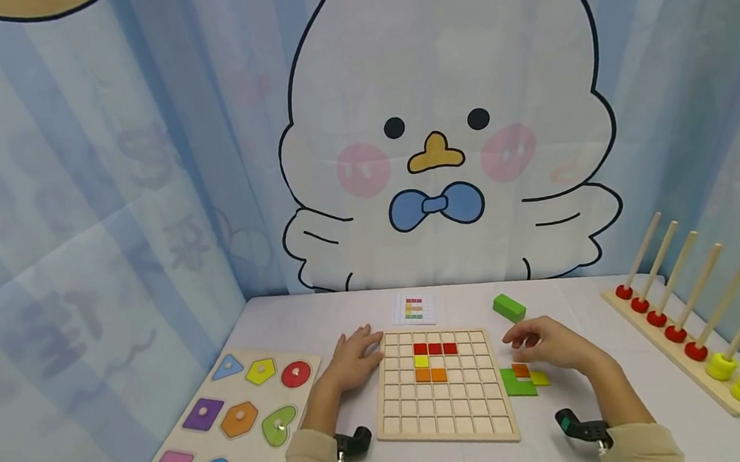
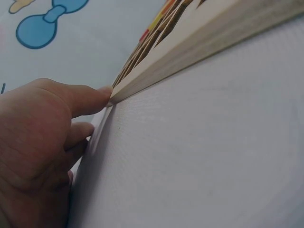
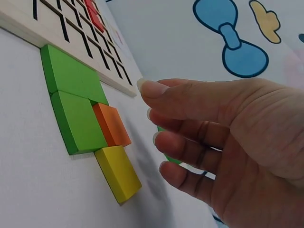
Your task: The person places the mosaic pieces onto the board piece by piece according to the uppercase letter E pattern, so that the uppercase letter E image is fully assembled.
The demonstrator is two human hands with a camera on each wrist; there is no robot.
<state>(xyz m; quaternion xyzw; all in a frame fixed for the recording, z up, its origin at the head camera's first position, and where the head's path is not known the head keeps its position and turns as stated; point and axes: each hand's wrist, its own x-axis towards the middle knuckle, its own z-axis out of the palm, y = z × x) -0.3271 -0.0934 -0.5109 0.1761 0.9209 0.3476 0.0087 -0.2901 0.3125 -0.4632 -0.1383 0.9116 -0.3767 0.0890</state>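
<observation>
My left hand (image 1: pixel 353 361) rests on the table at the left edge of a wooden grid board (image 1: pixel 474 405); in the left wrist view its thumb touches the board's corner. Set in the grid are three red tiles (image 1: pixel 435 349) in a row, a yellow tile (image 1: pixel 421 362) and two orange tiles (image 1: pixel 431 375) below. My right hand (image 1: pixel 548 344) hovers right of the board, fingers loosely bent, nothing between thumb and fingertips (image 3: pixel 153 90). Near it lie two green tiles (image 3: pixel 76 121), an orange tile (image 3: pixel 113 124) and a yellow tile (image 3: pixel 118 173).
A printed pattern card (image 1: pixel 414 308) lies behind the board. A green block (image 1: pixel 509 307) sits beyond the right hand. On the left is a shape puzzle board (image 1: pixel 214 454); on the right stands a peg rack (image 1: pixel 716 389) with red and yellow beads. A curtain (image 1: pixel 452 253) hangs behind the table.
</observation>
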